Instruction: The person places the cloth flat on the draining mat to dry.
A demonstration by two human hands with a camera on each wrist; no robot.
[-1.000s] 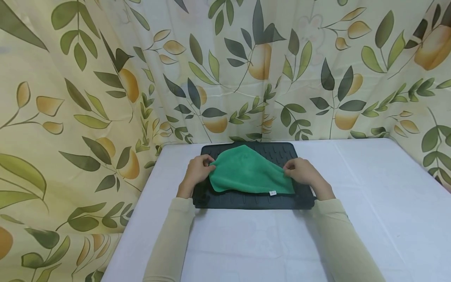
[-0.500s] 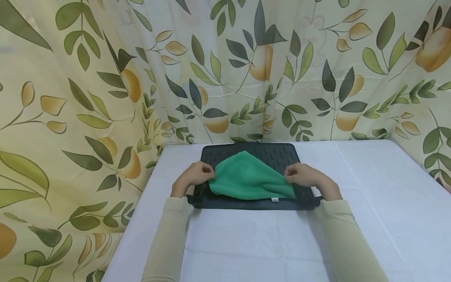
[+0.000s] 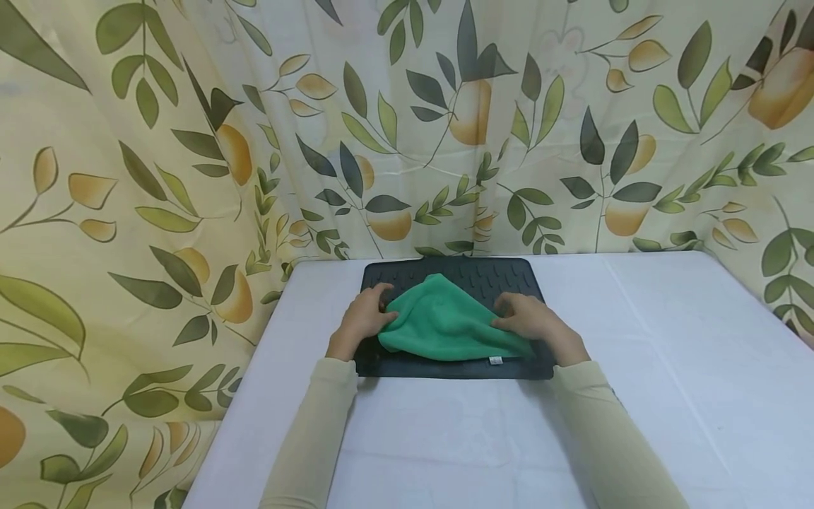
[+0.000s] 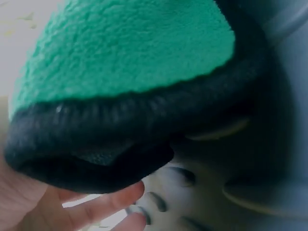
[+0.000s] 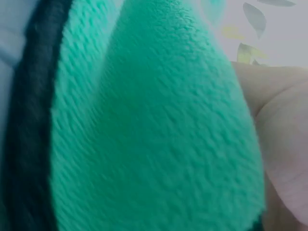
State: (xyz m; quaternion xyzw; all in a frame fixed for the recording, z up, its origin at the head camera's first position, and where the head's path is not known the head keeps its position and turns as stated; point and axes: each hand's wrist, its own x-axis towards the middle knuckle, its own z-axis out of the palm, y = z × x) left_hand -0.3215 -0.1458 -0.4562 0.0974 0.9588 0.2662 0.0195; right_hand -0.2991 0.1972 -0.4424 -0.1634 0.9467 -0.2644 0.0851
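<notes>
A green fleecy cloth (image 3: pixel 439 322) with a black edge and a small white tag lies folded and rumpled, its peak towards the back, on a black ridged tray (image 3: pixel 445 369). My left hand (image 3: pixel 362 319) is at its left end, thumb touching the cloth and forefinger apart from the thumb. In the left wrist view, fingers (image 4: pixel 103 204) show below the thick black hem (image 4: pixel 144 113). At the cloth's right side my right hand (image 3: pixel 531 319) has thumb and forefinger apart, the thumb by the green surface. The cloth hides some right fingertips in the right wrist view.
The tray lies at the back of a table with a white cover (image 3: pixel 445 445). Behind and to the left hangs a curtain (image 3: pixel 407 127) printed with leaves and fruit, close to the table's far edge.
Both hands have let go of the cloth's side edges and moved inward, their fingers spreading. Over the last second the cloth's peak has sunk slightly and its front edge has come nearer.
</notes>
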